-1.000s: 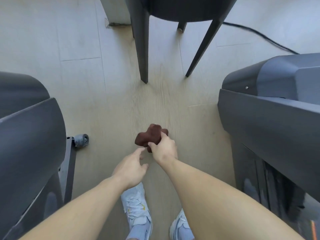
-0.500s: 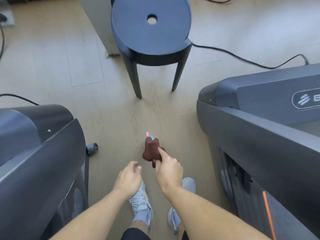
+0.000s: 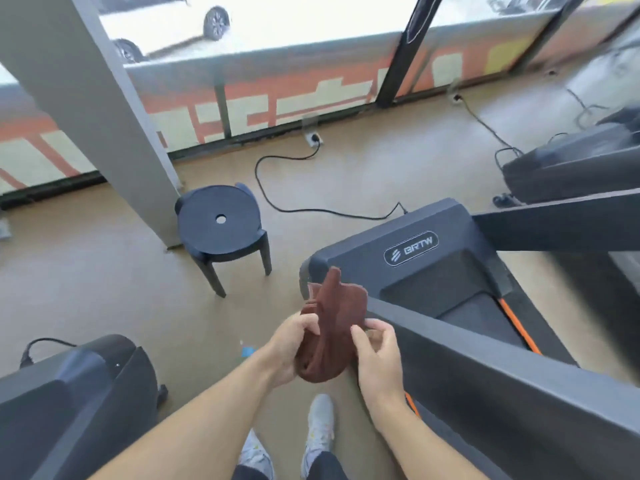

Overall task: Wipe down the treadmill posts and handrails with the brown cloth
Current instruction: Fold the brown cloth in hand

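Cloth: brown cloth [image 3: 330, 327] bunched between your hands, just beside the treadmill handrail [image 3: 485, 344].
Left hand [image 3: 289, 348]: your fingers curl round its left side.
Right hand [image 3: 377, 355]: you pinch its right edge.
Stool [image 3: 221, 225]: well ahead-left.

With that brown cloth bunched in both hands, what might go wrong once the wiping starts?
1. The brown cloth is wadded between the left hand and right hand; wiped like that, it may miss parts of the dark grey treadmill handrail.
2. The black power cable loops across the floor beside the round dark stool, so it might snag a foot.
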The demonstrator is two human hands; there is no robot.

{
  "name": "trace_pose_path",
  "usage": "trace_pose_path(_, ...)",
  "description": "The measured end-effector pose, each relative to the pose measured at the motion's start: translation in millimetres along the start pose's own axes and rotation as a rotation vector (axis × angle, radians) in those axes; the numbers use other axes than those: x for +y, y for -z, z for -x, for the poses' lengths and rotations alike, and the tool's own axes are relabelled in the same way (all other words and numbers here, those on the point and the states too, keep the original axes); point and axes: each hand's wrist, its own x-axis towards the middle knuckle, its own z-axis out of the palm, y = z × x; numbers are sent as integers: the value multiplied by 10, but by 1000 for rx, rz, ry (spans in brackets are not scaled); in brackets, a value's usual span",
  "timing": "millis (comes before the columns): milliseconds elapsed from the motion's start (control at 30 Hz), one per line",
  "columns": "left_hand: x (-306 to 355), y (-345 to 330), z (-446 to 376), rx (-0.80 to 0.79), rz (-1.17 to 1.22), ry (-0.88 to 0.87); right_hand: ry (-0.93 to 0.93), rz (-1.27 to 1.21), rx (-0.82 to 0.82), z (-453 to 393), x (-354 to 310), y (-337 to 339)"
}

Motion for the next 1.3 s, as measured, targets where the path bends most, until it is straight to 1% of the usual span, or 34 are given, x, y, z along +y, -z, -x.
trace_pose_path(67, 79, -269, 202, -131, -80, 30, -58, -130, -38, 84, -290, 230)
trace_pose_path(100, 114, -390, 292, -194, -114, 61, -63, -154, -35, 132, -405, 324)
trace_pose_path(167, 139, -612, 457, -292, -140, 103, 2, -126, 11, 280, -569, 514)
trace_pose_path(200, 150, -702, 513, -277, -175, 70, 46, -115, 21, 355, -611, 592)
trace_pose_path(233, 157, -787, 560, -228, -228, 0, 83, -106, 14, 432, -646, 665)
trace_pose_path(300, 160, -936, 668, -129, -350, -190, 129, -125, -15, 577, -669, 786)
trace_pose_path(333, 148, -992, 718, -110, -378, -251, 150, -150, -37, 625, -653, 843)
trace_pose_path(433, 76, -1112, 851, -110, -425, -378, 247, -143, -106, 676, -538, 1034)
trace_pose_path(500, 12, -1147, 938, -133, -399, -419, 297, -92, -165, 716, -466, 1142)
trace_pose_path(567, -44, -1154, 1030, -147, -333, -405, 330, -59, -199, 758, -382, 1233)
trace_pose_path(700, -157, -1150, 1257, -190, -158, -210, 352, 9, -233, 874, -316, 1365)
trace_pose_path(733, -200, -1128, 1292, -206, -145, -190, 349, 13, -259, 895, -301, 1384)
trace_pose_path(767, -237, -1109, 1326, -248, -139, -183, 347, 23, -281, 916, -296, 1383)
trace_pose_path(833, -300, -1059, 1379, -391, -150, -165, 336, 8, -330, 966, -301, 1378)
trace_pose_path(900, -319, -1068, 1449, -519, -216, -126, 322, -41, -379, 983, -253, 1376)
trace_pose_path(967, -300, -1125, 1537, -564, -275, -125, 367, 11, -383, 1035, -214, 1386)
trace_pose_path(1033, -230, -1164, 1565, -561, -333, -140, 420, 46, -366, 1067, -161, 1377)
trace_pose_path(1067, -194, -1162, 1539, -552, -360, -158, 422, 16, -356, 1085, -157, 1374)
trace_pose_path(1167, -104, -1118, 1480, -478, -450, -203, 374, -78, -321, 1118, -133, 1363)
trace_pose_path(1233, -86, -1086, 1443, -420, -516, -226, 404, -26, -276, 1145, -101, 1356)
trace_pose_path(1300, -87, -1087, 1424, -373, -531, -241, 407, 27, -223, 1171, -86, 1366)
